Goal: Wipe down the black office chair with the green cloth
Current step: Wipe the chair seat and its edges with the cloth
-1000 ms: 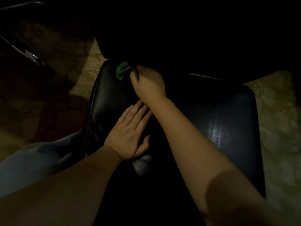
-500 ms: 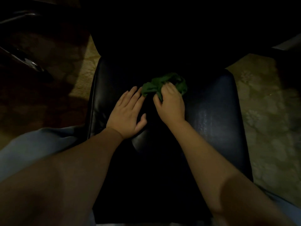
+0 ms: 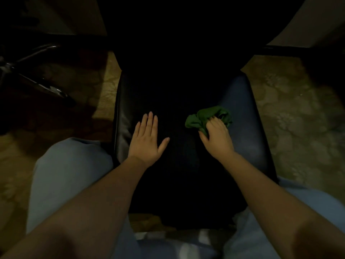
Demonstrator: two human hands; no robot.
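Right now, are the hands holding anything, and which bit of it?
The right hand grips the bunched green cloth at its near edge, on the chair seat. The left hand lies flat on the seat and holds nothing.

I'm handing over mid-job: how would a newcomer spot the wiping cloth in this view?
Find the black chair seat filling the middle of the view. On its right half, the right hand grips a crumpled green cloth. It is the only green thing on the dark seat; the left hand lies flat and holds nothing.
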